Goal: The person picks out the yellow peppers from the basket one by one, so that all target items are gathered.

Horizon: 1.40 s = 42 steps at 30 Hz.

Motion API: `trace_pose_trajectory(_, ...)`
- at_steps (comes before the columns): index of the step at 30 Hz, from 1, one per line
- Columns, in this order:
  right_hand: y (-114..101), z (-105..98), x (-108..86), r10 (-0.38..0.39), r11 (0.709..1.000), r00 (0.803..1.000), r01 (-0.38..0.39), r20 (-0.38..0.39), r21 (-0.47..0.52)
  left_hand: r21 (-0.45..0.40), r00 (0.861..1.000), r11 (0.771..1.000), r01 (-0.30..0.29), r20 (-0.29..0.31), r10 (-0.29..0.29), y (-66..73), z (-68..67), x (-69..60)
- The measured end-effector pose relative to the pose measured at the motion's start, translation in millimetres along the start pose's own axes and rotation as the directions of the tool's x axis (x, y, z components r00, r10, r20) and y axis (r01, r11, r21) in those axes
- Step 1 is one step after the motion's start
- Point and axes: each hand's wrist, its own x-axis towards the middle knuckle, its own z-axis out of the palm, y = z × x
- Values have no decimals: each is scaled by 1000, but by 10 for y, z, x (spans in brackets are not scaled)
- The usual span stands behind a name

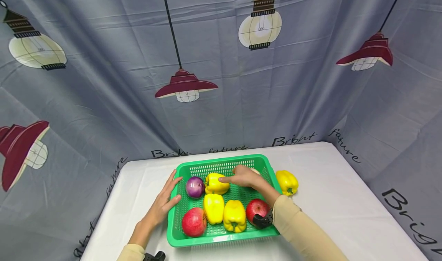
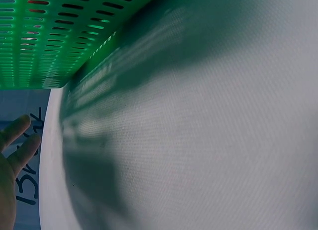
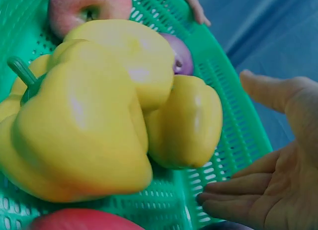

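Observation:
A green plastic basket (image 1: 198, 239) holds several yellow bell peppers (image 1: 213, 208), an apple (image 1: 194, 222) at the front left, another red apple (image 1: 257, 211) at the front right and a round purple vegetable (image 1: 195, 187) at the back left. My right hand (image 1: 243, 176) hovers inside the basket, right of the rear yellow pepper (image 1: 216, 183). In the right wrist view its thumb stands apart from extended fingers (image 3: 238, 200), with nothing seen between them. A pale object (image 1: 255, 171) is mostly hidden behind this hand. Beside the basket's left rim, my left hand (image 1: 162, 204) has its fingers spread.
Outside the basket, against its right side, lies one more yellow bell pepper (image 1: 287, 182). The basket stands on a white-covered table (image 1: 331, 203). Grey curtains (image 1: 221, 123) with printed lamps hang behind and at both sides.

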Motion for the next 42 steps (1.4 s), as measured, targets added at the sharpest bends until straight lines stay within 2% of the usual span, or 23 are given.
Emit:
trace_pose_trajectory(8,-87,162,60,-12,998,1000,11,-17,-57,-1,1000,1000,-2,-5,2,-7,-1,-6)
trace_pose_trajectory(18,-187,336,97,20,1000,999,-20,-45,4,-6,1000,1000,17,-10,-17,6,1,2)
trace_pose_trajectory(30,-294,487,165,59,996,993,-65,-101,-54,-6,1000,1000,25,-15,-25,22,-1,10)
trace_pose_trajectory(35,-283,505,198,33,999,992,-37,-121,-27,-6,1000,1000,24,-10,-24,19,0,10)
trace_pose_trajectory(42,-234,445,232,-16,1000,982,19,-189,17,-6,1000,1000,17,-3,-17,13,-9,6)
